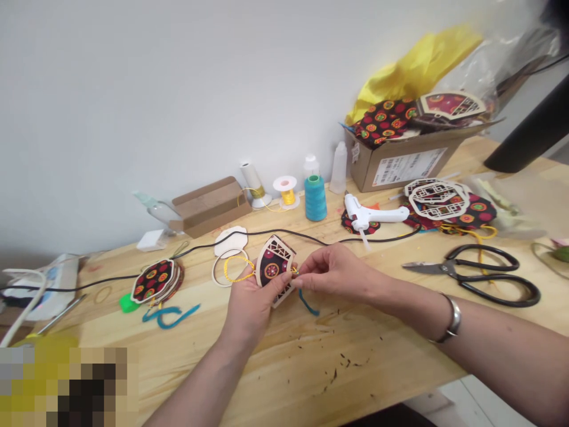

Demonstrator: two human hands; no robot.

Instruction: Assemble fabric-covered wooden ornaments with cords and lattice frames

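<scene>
A stack lies well left of the fan, which my left grip pinches. My right grip pinches cord at the fan's right edge. Bench before the fan leaves room; scissors lie well right.

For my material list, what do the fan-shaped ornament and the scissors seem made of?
Fan-shaped ornament: matte, probably wooden frame, pale with cutouts; floral centre, perhaps cloth. Scissors: likely steel blades, given their grey sheen; smooth black handles, perhaps plastic.

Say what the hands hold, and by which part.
Left hand grips the fan by its lower part; right hand seems to pinch cord at its right edge.
</scene>
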